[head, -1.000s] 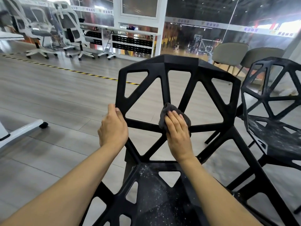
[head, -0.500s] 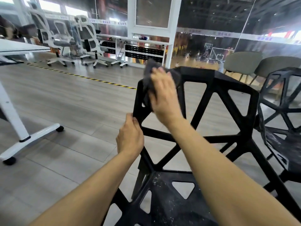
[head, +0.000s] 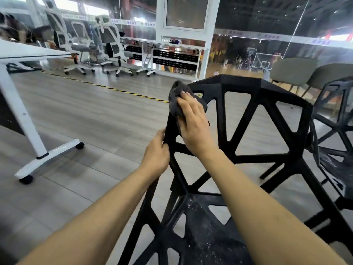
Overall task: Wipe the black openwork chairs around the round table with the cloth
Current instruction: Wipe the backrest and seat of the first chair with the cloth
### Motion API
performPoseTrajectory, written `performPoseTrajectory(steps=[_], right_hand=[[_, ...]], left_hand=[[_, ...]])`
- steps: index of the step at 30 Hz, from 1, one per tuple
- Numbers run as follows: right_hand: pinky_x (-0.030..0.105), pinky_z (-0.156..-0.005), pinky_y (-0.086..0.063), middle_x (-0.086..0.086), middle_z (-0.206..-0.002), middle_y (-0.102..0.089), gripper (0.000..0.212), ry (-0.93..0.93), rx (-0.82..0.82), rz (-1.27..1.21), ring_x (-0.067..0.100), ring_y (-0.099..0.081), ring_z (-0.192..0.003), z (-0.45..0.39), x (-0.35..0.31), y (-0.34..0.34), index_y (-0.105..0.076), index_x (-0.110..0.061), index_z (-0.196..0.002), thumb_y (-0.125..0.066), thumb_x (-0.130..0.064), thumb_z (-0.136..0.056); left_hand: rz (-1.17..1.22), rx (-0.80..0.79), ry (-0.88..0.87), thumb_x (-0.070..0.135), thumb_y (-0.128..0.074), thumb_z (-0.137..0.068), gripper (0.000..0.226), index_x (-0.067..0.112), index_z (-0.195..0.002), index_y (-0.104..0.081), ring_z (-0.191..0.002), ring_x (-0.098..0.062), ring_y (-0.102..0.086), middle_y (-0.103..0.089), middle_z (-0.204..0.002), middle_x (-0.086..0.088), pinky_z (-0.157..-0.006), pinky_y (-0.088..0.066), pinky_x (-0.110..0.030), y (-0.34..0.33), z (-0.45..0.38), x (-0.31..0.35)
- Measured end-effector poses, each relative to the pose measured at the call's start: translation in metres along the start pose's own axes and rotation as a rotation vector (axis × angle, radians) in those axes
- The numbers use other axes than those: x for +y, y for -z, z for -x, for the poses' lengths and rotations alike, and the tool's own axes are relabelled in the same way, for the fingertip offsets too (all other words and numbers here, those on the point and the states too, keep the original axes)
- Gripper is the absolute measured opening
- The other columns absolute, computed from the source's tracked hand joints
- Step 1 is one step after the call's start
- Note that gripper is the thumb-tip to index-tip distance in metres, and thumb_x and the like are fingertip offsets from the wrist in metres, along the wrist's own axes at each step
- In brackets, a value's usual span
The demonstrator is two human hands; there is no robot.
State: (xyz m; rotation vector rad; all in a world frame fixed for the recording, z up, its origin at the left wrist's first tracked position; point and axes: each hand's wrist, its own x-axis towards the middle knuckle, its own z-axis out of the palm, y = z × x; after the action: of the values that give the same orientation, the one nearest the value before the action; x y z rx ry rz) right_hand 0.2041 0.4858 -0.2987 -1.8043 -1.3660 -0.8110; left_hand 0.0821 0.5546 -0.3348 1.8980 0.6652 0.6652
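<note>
A black openwork chair (head: 267, 96) stands right in front of me, its backrest facing me and its seat speckled with pale dust. My right hand (head: 194, 123) presses a dark grey cloth (head: 176, 100) against the upper left corner of the backrest frame. My left hand (head: 156, 155) grips the left edge of the backrest, just below the cloth. A second black openwork chair (head: 332, 131) stands to the right, partly cut off by the frame edge.
A white desk (head: 28, 52) on a castered leg (head: 44, 153) stands at the left. White office chairs (head: 112, 44) line the far glass wall. Two grey upholstered chairs (head: 294, 71) stand behind the black chairs. Yellow-black tape (head: 114, 89) crosses the wooden floor.
My right hand with the cloth went from the middle hub of the backrest up to its upper left corner, then slid slightly down the left edge. My left hand kept its grip.
</note>
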Motion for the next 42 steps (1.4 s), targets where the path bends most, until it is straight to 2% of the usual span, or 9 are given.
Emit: performPoseTrajectory(steps=[2, 5, 9, 15, 21, 30, 36, 39, 42], right_hand=[[0.034, -0.126, -0.014, 0.014, -0.151, -0.045, 0.047, 0.011, 0.000, -0.021, 0.029, -0.034, -0.145, 0.013, -0.006, -0.005, -0.052, -0.002, -0.140, -0.058, 0.002, -0.094], [0.038, -0.125, -0.016, 0.013, -0.151, -0.046, 0.046, -0.007, -0.020, -0.037, 0.029, -0.036, -0.145, 0.027, -0.014, -0.007, -0.053, -0.001, -0.140, -0.057, 0.004, -0.094], [0.046, -0.119, -0.031, 0.014, -0.146, -0.053, 0.044, 0.026, -0.112, -0.005, 0.030, -0.046, -0.138, 0.073, -0.031, -0.023, -0.058, 0.001, -0.134, -0.054, 0.003, -0.090], [0.040, -0.117, -0.033, 0.003, -0.152, -0.045, 0.054, -0.375, -0.218, -0.205, 0.014, -0.037, -0.143, 0.173, -0.042, -0.028, -0.047, -0.007, -0.146, -0.043, -0.013, -0.093], [0.030, -0.121, -0.027, 0.010, -0.151, -0.046, 0.055, -0.372, -0.249, -0.205, 0.018, -0.038, -0.142, 0.141, -0.041, -0.022, -0.047, -0.006, -0.146, -0.038, -0.019, -0.094], [0.049, -0.110, -0.040, 0.010, -0.141, -0.053, 0.048, -0.425, -0.431, -0.112, 0.026, -0.046, -0.131, 0.215, -0.023, -0.007, -0.054, -0.006, -0.138, -0.049, -0.002, -0.090], [0.038, -0.106, -0.040, 0.015, -0.131, -0.057, 0.044, -0.357, 0.112, -0.029, 0.029, -0.050, -0.117, 0.109, -0.012, 0.022, -0.052, 0.002, -0.136, -0.049, -0.013, -0.094], [0.040, -0.112, -0.036, 0.018, -0.140, -0.053, 0.050, -0.268, -0.023, -0.001, 0.031, -0.046, -0.127, 0.083, -0.003, -0.002, -0.048, 0.000, -0.141, -0.053, -0.013, -0.092], [0.043, -0.097, -0.042, 0.015, -0.127, -0.054, 0.043, -0.257, -0.160, 0.110, 0.030, -0.047, -0.108, 0.097, 0.005, -0.029, -0.041, -0.006, -0.135, -0.044, -0.019, -0.094]], left_hand=[[-0.106, 0.000, 0.030, 0.014, -0.037, -0.103, 0.044, 0.030, -0.143, -0.043, -0.120, -0.022, -0.059, -0.063, -0.128, 0.003, -0.101, -0.048, -0.042, 0.005, 0.025, -0.019], [-0.169, 0.016, 0.004, 0.024, -0.033, -0.106, 0.032, 0.039, -0.131, -0.045, -0.094, -0.019, -0.066, -0.066, -0.100, 0.006, -0.085, -0.055, -0.046, 0.006, 0.065, -0.042], [-0.207, 0.062, -0.034, 0.027, -0.032, -0.105, 0.033, 0.042, -0.131, -0.045, -0.092, -0.020, -0.068, -0.069, -0.100, 0.005, -0.082, -0.056, -0.046, 0.005, 0.068, -0.047], [-0.236, 0.071, -0.056, 0.024, -0.033, -0.105, 0.031, 0.041, -0.125, -0.050, -0.087, -0.018, -0.068, -0.067, -0.091, 0.011, -0.080, -0.054, -0.046, 0.005, 0.071, -0.044], [-0.269, 0.072, -0.081, 0.022, -0.033, -0.104, 0.034, 0.037, -0.128, -0.051, -0.088, -0.019, -0.068, -0.068, -0.095, 0.008, -0.079, -0.054, -0.044, 0.005, 0.072, -0.044], [-0.291, 0.085, -0.086, 0.019, -0.032, -0.105, 0.027, 0.030, -0.119, -0.053, -0.080, -0.022, -0.067, -0.065, -0.085, 0.003, -0.074, -0.054, -0.047, 0.005, 0.073, -0.043], [-0.313, 0.105, -0.108, 0.017, -0.032, -0.105, 0.031, 0.033, -0.124, -0.052, -0.079, -0.023, -0.064, -0.062, -0.081, 0.004, -0.069, -0.049, -0.043, 0.003, 0.075, -0.040], [-0.338, 0.116, -0.101, 0.015, -0.032, -0.104, 0.032, 0.032, -0.124, -0.052, -0.077, -0.024, -0.060, -0.060, -0.078, 0.005, -0.066, -0.040, -0.038, 0.003, 0.076, -0.040], [-0.356, 0.134, -0.131, 0.013, -0.033, -0.105, 0.032, 0.030, -0.126, -0.051, -0.069, -0.016, -0.055, -0.055, -0.072, 0.008, -0.064, -0.035, -0.036, 0.004, 0.077, -0.040]])
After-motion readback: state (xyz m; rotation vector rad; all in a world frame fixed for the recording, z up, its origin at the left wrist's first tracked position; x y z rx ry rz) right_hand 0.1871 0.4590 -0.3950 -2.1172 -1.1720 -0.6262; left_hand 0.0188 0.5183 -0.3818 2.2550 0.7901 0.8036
